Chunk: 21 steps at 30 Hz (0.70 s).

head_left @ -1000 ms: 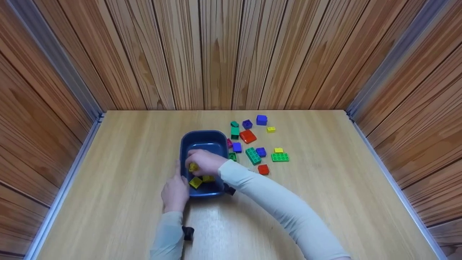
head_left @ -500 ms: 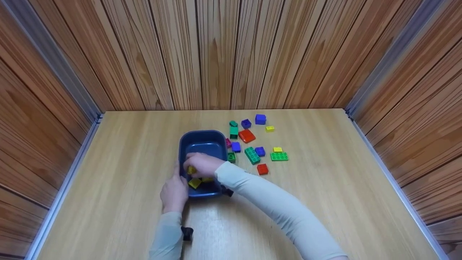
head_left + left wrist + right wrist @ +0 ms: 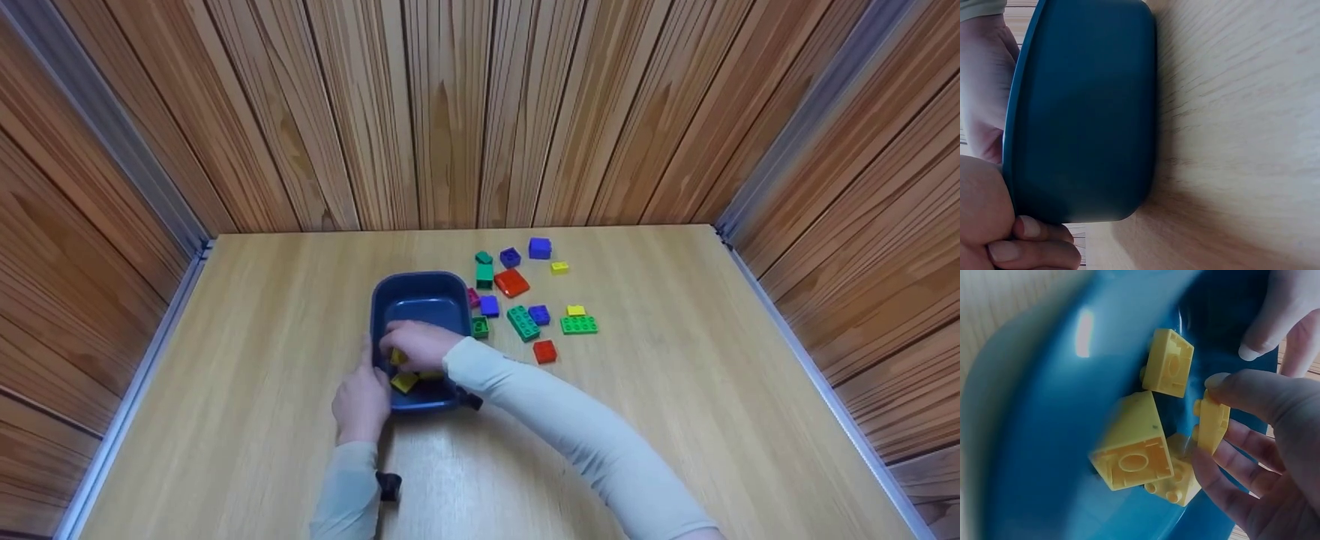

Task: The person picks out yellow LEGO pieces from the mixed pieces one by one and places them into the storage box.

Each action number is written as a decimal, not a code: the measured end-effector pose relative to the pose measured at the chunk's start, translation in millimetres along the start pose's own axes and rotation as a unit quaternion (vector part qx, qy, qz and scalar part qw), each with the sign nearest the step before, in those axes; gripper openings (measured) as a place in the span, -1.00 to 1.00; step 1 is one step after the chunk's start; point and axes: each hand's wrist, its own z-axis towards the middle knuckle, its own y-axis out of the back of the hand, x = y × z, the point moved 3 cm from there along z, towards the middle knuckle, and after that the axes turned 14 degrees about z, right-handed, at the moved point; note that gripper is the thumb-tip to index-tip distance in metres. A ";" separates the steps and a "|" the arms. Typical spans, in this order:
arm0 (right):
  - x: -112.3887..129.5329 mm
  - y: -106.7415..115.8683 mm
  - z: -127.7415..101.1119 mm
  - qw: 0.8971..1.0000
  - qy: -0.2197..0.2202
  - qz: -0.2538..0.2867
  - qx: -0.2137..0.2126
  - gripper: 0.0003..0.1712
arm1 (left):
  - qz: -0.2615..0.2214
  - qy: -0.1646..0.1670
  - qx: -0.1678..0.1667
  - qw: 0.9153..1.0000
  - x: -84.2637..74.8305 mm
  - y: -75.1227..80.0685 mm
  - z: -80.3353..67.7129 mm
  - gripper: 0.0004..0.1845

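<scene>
Yellow brick (image 3: 1212, 427), small: being pinched between thumb and fingers of the right hand (image 3: 417, 343), inside the blue tub (image 3: 420, 300), at the tub's near end. In the right wrist view the brick is standing on edge, studs pointing toward the tub's floor.

Three more yellow bricks, lying loose on the tub's floor just beside the held one: a small square one (image 3: 1167, 363) resting underside up, a larger sloped one (image 3: 1131, 444) also underside up, and a studded one (image 3: 1176, 481) partly tucked beneath the sloped one.

Blue tub: sitting on the wooden table (image 3: 675, 390), roughly at its middle. The left hand (image 3: 361, 397) is gripping the tub's near left rim; in the left wrist view its fingers (image 3: 1036, 247) are curling round the tub's outer wall at the corner.

Loose bricks, lying on the table to the right of the tub: a pink one (image 3: 473, 297) touching the tub's right wall, a small green one (image 3: 480, 326) just beside that wall, a blue one (image 3: 490, 305), a red plate (image 3: 512, 283), a long green brick (image 3: 524, 322), a flat green plate (image 3: 580, 325) with a yellow piece (image 3: 576, 310) just behind it, and a red square (image 3: 545, 351). Farther from the tub, toward the wooden wall: two purple bricks (image 3: 540, 247) and a small yellow one (image 3: 559, 267).
</scene>
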 end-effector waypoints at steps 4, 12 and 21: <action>-1.6 -2.3 1.6 1.000 -0.008 -0.006 -0.004 -0.66 | -0.002 0.006 0.009 1.000 -0.7 -1.1 0.2 -0.32; -3.7 -3.4 0.9 1.000 -0.017 -0.018 -0.014 -0.64 | 0.000 0.008 0.001 1.000 -0.6 -0.8 -1.6 -0.33; -7.6 0.0 -0.6 1.000 0.001 -0.017 -0.018 -0.66 | -0.003 0.002 -0.011 1.000 0.8 -1.5 -2.8 -0.34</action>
